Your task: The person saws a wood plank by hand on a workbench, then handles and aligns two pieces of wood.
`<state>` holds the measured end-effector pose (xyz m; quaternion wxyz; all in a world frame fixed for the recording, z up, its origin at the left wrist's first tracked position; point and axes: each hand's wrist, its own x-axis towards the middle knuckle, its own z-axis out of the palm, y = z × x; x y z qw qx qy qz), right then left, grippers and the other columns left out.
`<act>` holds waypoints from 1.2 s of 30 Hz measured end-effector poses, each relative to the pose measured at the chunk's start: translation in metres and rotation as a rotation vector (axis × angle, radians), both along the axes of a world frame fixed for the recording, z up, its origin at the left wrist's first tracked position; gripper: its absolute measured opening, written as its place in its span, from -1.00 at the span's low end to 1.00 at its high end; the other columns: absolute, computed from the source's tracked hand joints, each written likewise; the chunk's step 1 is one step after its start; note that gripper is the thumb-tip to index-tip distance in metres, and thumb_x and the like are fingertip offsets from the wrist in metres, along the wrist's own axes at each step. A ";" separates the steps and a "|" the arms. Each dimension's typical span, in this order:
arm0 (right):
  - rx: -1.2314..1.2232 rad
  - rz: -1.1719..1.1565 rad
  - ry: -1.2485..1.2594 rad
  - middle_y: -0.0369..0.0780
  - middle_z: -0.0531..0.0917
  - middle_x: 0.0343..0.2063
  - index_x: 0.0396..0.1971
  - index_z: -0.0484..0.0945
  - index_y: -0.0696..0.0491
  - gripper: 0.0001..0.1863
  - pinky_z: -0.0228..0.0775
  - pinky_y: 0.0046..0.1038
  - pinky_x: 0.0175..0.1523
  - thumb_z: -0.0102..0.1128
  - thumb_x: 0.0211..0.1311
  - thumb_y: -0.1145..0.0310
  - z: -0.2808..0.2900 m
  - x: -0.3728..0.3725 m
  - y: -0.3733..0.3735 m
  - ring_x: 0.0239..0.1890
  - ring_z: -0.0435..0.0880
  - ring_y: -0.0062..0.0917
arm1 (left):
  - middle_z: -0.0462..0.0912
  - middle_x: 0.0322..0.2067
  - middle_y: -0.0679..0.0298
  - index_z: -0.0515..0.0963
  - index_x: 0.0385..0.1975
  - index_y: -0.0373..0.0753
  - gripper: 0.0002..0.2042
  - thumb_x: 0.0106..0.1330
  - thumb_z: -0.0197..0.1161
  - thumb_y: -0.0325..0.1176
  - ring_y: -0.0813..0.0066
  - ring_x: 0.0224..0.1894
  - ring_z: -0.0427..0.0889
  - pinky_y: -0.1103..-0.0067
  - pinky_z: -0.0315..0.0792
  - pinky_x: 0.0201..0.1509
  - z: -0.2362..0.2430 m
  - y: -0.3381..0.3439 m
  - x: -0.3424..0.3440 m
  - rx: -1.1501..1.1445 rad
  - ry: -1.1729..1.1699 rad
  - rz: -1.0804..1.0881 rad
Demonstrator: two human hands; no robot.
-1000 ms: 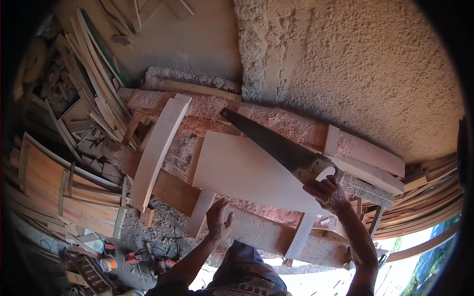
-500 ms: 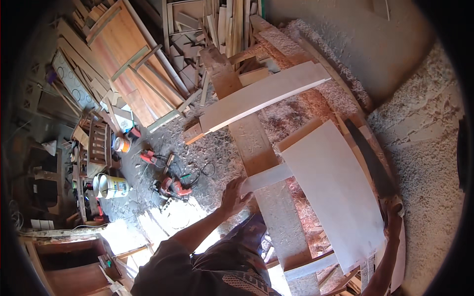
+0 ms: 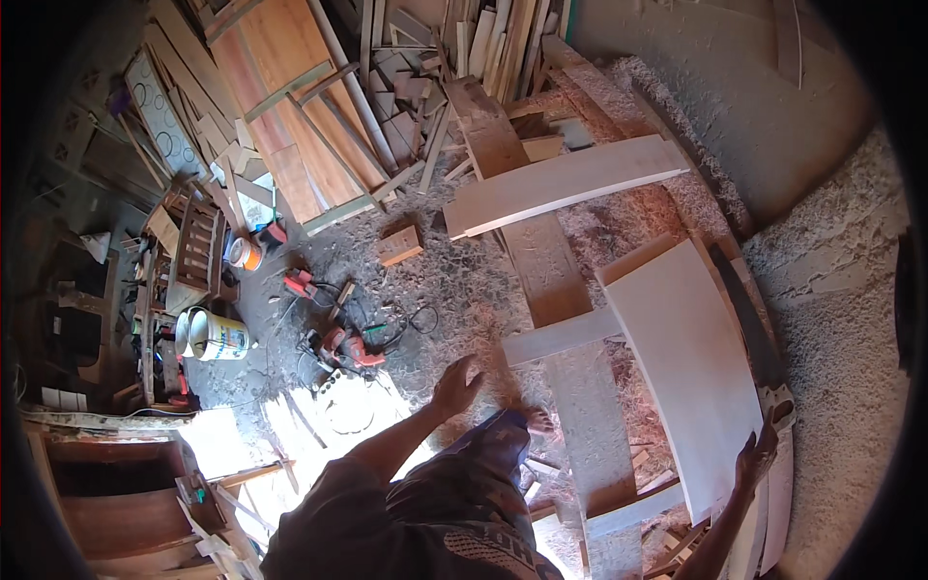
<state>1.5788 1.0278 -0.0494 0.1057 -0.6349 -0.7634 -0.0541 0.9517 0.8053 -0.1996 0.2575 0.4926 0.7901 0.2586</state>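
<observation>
My left hand (image 3: 457, 391) is raised with its fingers loosely apart and nothing in it, left of a pale crosspiece (image 3: 541, 338) on the bench. At the right, my right hand (image 3: 760, 447) has its fingers on the pale handle of a dark hand saw (image 3: 742, 314), whose blade lies along the far side of a wide, pale board (image 3: 686, 367). Another long pale board (image 3: 570, 182) lies across the upper part of the bench, on a long worn plank (image 3: 549, 266).
Red power tools with cords (image 3: 343, 348), white buckets (image 3: 218, 338) and a wood block (image 3: 399, 246) are on the shaving-strewn floor. Leaning panels (image 3: 290, 159) and offcuts (image 3: 411, 121) stand beyond. A rough wall or surface (image 3: 836, 338) borders the right side.
The view has turned left toward the floor. The saw, held diagonally over the wide board a second ago, is now beside its far side. My left hand has moved slightly away from the crosspiece.
</observation>
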 end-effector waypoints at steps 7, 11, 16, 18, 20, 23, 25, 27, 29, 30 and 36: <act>-0.032 0.137 0.298 0.09 0.58 0.07 0.34 0.34 0.19 -0.45 0.35 -0.02 0.21 -0.01 0.44 0.24 -0.030 -0.189 -0.165 0.10 0.52 -0.02 | 0.71 -0.18 0.09 0.57 -0.02 -0.24 -0.53 0.38 0.16 0.09 0.14 -0.14 0.70 0.24 0.52 -0.08 -0.115 -0.200 -0.123 -0.385 -0.224 0.262; -0.218 0.076 0.480 0.10 0.60 0.06 0.29 0.39 0.23 -0.42 0.32 -0.03 0.25 0.11 0.36 0.23 -0.056 -0.274 -0.264 0.11 0.54 0.02 | 0.64 -0.11 0.23 0.47 0.05 -0.18 -0.51 0.39 0.12 0.11 0.26 -0.16 0.66 0.28 0.52 -0.17 -0.055 -0.162 -0.151 -0.424 -0.820 0.792; -0.602 0.003 0.901 0.07 0.60 0.09 0.35 0.33 0.21 -0.39 0.54 -0.20 0.06 0.18 0.32 0.37 -0.096 -0.376 -0.304 0.04 0.66 -0.17 | 0.57 0.05 0.18 0.31 0.28 -0.14 -0.32 0.36 0.15 0.24 0.21 -0.13 0.66 0.30 0.54 -0.16 -0.057 -0.029 -0.211 -0.001 -1.248 0.870; -0.859 -0.241 1.232 0.03 0.62 0.08 0.43 0.20 0.13 -0.31 0.58 -0.22 0.01 0.21 0.36 0.31 -0.095 -0.421 -0.292 0.02 0.68 -0.24 | 0.49 0.18 0.12 0.25 0.34 -0.18 -0.27 0.37 0.14 0.25 0.18 -0.01 0.62 0.26 0.52 -0.02 -0.057 0.039 -0.234 0.111 -1.312 0.768; -1.000 -0.522 1.562 0.03 0.61 0.05 0.48 0.08 0.08 -0.24 0.57 -0.17 0.04 0.19 0.40 0.21 -0.079 -0.463 -0.256 0.03 0.66 -0.21 | 0.37 0.32 0.08 0.18 0.40 -0.20 -0.21 0.37 0.13 0.27 0.15 0.09 0.53 0.23 0.45 0.14 -0.038 0.113 -0.232 0.166 -1.387 0.718; -0.926 -0.745 1.963 -0.01 0.63 -0.02 0.43 0.10 0.06 -0.30 0.54 -0.13 0.07 0.12 0.46 0.06 -0.101 -0.507 -0.201 0.02 0.65 -0.20 | 0.27 0.40 0.09 0.14 0.46 -0.09 -0.18 0.34 0.14 0.30 0.11 0.24 0.42 0.20 0.34 0.28 -0.022 0.195 -0.241 0.190 -1.414 0.627; -0.810 -0.835 2.128 -0.07 0.66 -0.12 0.19 0.39 0.05 -0.55 0.57 -0.21 0.04 0.10 0.48 0.09 -0.125 -0.528 -0.166 -0.08 0.69 -0.29 | 0.29 0.40 0.14 0.16 0.45 0.04 -0.18 0.29 0.16 0.35 0.10 0.29 0.37 0.19 0.29 0.31 -0.020 0.233 -0.245 0.138 -1.428 0.509; -0.441 -0.185 1.428 -0.12 0.68 -0.16 0.01 0.53 0.09 -0.67 0.62 -0.34 -0.06 0.12 0.48 0.15 -0.145 -0.547 -0.149 -0.16 0.72 -0.36 | 0.30 0.39 0.20 0.19 0.43 0.09 -0.18 0.26 0.18 0.38 0.23 0.28 0.38 0.18 0.28 0.29 -0.025 0.258 -0.257 0.043 -1.496 0.467; -0.430 -0.984 2.136 -0.14 0.68 -0.17 -0.11 0.60 0.14 -0.73 0.64 -0.43 -0.14 0.14 0.46 0.22 -0.148 -0.578 -0.130 -0.21 0.74 -0.40 | 0.31 0.38 0.19 0.17 0.44 0.04 -0.22 0.32 0.16 0.32 0.24 0.29 0.40 0.16 0.26 0.31 -0.034 0.271 -0.263 -0.007 -1.492 0.420; -0.346 -1.036 2.152 -0.14 0.68 -0.16 -0.05 0.55 0.16 -0.69 0.67 -0.39 -0.13 0.16 0.45 0.23 -0.150 -0.584 -0.128 -0.21 0.75 -0.37 | 0.31 0.38 0.18 0.13 0.45 0.01 -0.23 0.36 0.14 0.27 0.22 0.32 0.40 0.14 0.24 0.34 -0.035 0.275 -0.257 0.001 -1.489 0.378; -0.101 -1.090 2.170 -0.11 0.68 -0.22 -0.03 0.49 0.13 -0.70 0.69 -0.35 -0.13 0.19 0.43 0.24 -0.146 -0.610 -0.102 -0.24 0.75 -0.33 | 0.33 0.34 0.08 0.03 0.41 -0.19 -0.29 0.45 0.11 0.09 0.09 0.34 0.40 0.15 0.27 0.37 -0.064 0.293 -0.245 0.026 -1.229 0.528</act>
